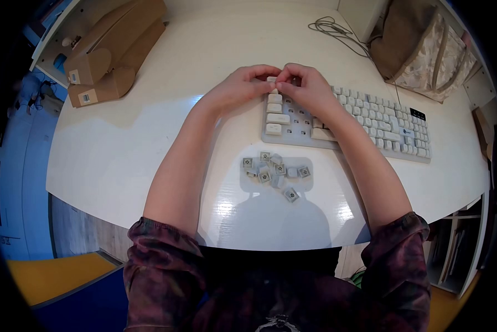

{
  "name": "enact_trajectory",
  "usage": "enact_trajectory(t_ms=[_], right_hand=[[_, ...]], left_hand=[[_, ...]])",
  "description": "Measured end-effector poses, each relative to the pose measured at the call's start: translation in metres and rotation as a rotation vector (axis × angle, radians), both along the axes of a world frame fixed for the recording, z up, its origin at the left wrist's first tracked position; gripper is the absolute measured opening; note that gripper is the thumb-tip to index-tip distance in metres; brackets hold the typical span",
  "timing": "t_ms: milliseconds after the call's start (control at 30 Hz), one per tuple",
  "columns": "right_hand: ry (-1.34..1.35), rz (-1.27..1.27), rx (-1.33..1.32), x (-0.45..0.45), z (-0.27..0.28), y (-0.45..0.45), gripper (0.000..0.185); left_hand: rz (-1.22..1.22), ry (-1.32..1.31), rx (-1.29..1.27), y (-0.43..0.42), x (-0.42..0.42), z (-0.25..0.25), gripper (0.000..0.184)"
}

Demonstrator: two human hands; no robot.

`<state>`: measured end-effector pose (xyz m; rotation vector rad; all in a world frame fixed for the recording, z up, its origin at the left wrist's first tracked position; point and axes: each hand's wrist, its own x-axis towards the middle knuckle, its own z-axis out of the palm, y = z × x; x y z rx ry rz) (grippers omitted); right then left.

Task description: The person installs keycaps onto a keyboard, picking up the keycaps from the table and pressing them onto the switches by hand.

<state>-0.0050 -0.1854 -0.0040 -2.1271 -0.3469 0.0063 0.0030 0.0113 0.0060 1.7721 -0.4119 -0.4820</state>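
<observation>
A white keyboard lies at an angle on the desk. At its far left corner my left hand and my right hand meet, fingertips almost touching. Both hands are closed in a pinch about a white keycap, which the fingers partly cover. Whether it sits on its switch or is lifted, I cannot tell. Below them a column of keycaps remains seated along the left edge. Beside that column, bare switches show in the grey plate. Several loose keycaps are piled on the desk in front, some upside down.
Brown cardboard boxes stand at the back left of the white desk. A coiled cable lies at the back right, near a brown and patterned bag. A shelf unit stands low at the right.
</observation>
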Motion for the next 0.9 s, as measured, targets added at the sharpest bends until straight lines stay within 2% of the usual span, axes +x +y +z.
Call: enact_trajectory(t_ms=[167, 267, 767, 900], right_hand=[[-0.011, 0.015, 0.057, 0.000, -0.004, 0.002, 0.008], [0.004, -0.045, -0.057, -0.003, 0.000, 0.002, 0.012], [-0.041, -0.079, -0.110, -0.017, 0.003, 0.004, 0.013], [-0.105, -0.040, -0.155, -0.023, 0.007, 0.004, 0.016]], left_hand=[[0.017, -0.060, 0.078, -0.001, -0.002, 0.001, 0.045], [0.024, -0.012, 0.054, -0.003, -0.007, 0.004, 0.045], [0.032, -0.055, 0.074, -0.004, -0.011, -0.004, 0.042], [0.070, -0.164, 0.135, -0.005, -0.005, -0.016, 0.040]])
